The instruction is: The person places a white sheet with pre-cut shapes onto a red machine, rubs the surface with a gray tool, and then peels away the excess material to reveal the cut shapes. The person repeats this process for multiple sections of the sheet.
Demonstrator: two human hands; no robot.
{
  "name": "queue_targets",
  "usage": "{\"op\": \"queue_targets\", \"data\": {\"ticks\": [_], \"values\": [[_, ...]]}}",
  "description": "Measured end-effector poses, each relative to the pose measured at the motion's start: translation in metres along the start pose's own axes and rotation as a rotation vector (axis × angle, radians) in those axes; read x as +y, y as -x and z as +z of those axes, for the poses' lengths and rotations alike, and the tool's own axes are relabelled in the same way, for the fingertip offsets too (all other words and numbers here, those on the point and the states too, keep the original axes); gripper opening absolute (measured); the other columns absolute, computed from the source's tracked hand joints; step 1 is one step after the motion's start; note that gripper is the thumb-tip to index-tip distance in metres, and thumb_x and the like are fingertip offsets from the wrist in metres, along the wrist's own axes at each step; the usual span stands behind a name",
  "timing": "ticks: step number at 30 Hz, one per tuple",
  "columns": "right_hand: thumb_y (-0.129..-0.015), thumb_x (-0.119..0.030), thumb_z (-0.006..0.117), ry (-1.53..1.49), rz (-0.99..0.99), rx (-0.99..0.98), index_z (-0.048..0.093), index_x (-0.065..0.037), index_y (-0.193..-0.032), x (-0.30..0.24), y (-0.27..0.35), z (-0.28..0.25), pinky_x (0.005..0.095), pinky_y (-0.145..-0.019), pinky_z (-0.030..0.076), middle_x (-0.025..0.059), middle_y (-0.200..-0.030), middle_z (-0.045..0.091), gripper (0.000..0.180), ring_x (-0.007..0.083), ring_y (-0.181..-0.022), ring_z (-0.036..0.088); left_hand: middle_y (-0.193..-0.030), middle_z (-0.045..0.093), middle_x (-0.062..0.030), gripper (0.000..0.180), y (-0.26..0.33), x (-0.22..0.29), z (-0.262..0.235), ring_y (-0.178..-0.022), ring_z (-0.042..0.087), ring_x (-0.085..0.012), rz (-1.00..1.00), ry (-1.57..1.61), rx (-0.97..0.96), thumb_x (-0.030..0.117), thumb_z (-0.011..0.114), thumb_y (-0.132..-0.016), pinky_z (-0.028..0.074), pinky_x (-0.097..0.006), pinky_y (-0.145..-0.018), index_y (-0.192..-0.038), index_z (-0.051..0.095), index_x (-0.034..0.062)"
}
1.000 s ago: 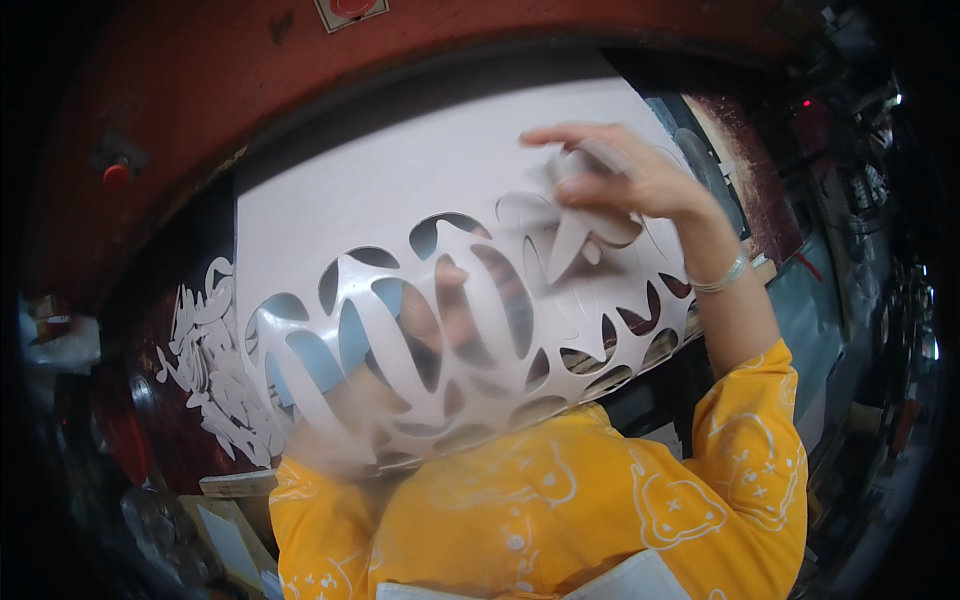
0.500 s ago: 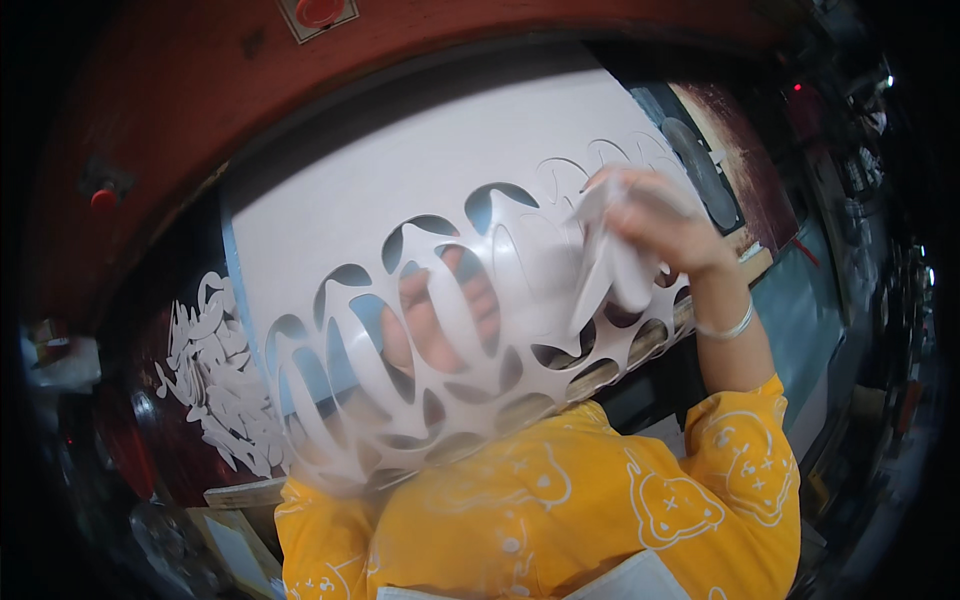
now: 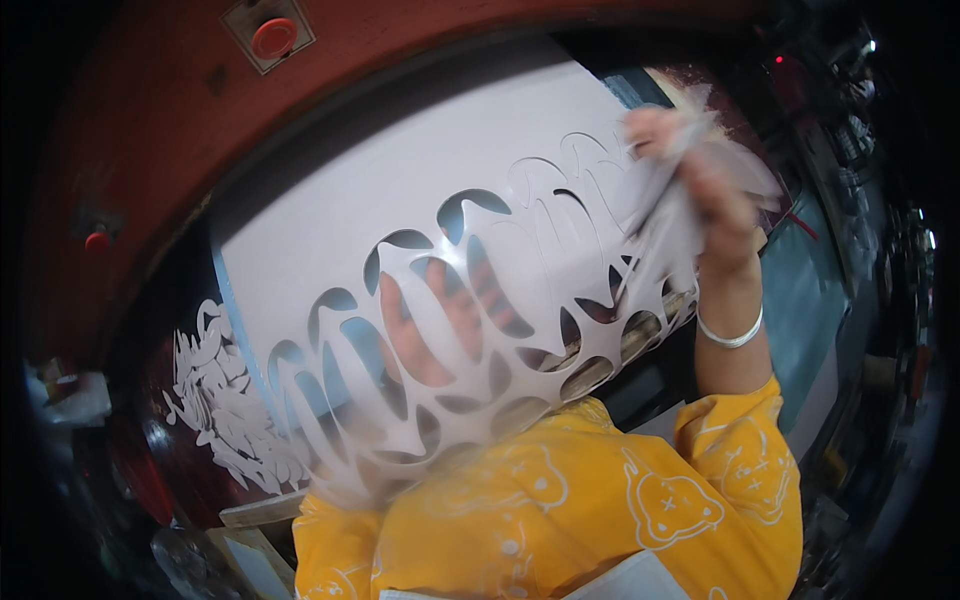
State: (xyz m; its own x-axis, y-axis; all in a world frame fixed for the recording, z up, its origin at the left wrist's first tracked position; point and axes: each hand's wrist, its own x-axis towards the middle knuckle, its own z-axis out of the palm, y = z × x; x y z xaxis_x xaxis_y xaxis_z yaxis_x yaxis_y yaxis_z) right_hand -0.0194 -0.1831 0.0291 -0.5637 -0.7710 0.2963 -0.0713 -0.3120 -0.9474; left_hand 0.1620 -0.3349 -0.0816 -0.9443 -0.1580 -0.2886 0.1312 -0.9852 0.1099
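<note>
A wide white sheet (image 3: pixel 330 190) lies across the work surface, its near part full of leaf-shaped cut-outs and curling up toward my body. Through these holes my left hand (image 3: pixel 408 335) shows beneath the sheet, fingers stretched out and spread against its underside. Over the sheet's right end is my right hand (image 3: pixel 718 195), blurred by motion and closed on several thin white cut pieces (image 3: pixel 655 185). More curved cut outlines run through the sheet just left of those pieces.
A heap of white cut pieces (image 3: pixel 225 400) lies on the dark red surface at the left. Along the far side runs a red machine beam (image 3: pixel 160 150) with a red push button (image 3: pixel 273 39) and a smaller red knob (image 3: pixel 96 241). A teal surface (image 3: pixel 805 290) is at the right.
My right hand has moved up and to the right, carrying the white pieces farther from my body. My left hand stays under the sheet. The whole view has shifted slightly.
</note>
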Motion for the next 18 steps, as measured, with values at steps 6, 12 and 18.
{"op": "queue_targets", "data": {"ticks": [6, 12, 18], "values": [[-0.079, -0.025, 0.071, 1.026, 0.231, -0.236, 0.060, 0.001, -0.096, 0.073, 0.016, 0.026, 0.0379, -0.084, 0.048, 0.0201, -0.106, 0.058, 0.033, 0.0337, -0.096, 0.059, -0.144, 0.032, -0.0226, 0.098, -0.015, -0.006, 0.004, -0.129, 0.036, -0.0378, -0.003, -0.145, -0.221, 0.084, 0.044, -0.070, 0.029, -0.048, -0.107, -0.139, 0.028, 0.0167], [-0.073, -0.021, 0.075, 1.039, -0.006, -0.041, 0.061, 0.001, -0.096, 0.088, 0.043, 0.049, 0.0362, -0.072, 0.052, 0.0183, -0.116, 0.052, 0.035, 0.0330, -0.083, 0.063, -0.122, 0.050, -0.0202, 0.088, -0.020, 0.007, -0.022, -0.105, 0.051, -0.0335, -0.052, 0.003, -0.354, 0.081, 0.043, -0.075, 0.041, -0.041, -0.083, -0.129, 0.038, 0.0123], [-0.067, -0.016, 0.075, 0.901, -0.126, -0.038, 0.061, -0.003, -0.101, 0.079, 0.035, 0.051, 0.0370, -0.070, 0.052, 0.0153, -0.104, 0.057, 0.039, 0.0340, -0.085, 0.063, -0.118, 0.050, -0.0176, 0.079, -0.012, -0.001, -0.014, -0.101, 0.050, -0.0322, 0.022, -0.043, -0.294, 0.074, 0.043, -0.081, 0.039, -0.039, -0.081, -0.128, 0.040, 0.0114]]}}
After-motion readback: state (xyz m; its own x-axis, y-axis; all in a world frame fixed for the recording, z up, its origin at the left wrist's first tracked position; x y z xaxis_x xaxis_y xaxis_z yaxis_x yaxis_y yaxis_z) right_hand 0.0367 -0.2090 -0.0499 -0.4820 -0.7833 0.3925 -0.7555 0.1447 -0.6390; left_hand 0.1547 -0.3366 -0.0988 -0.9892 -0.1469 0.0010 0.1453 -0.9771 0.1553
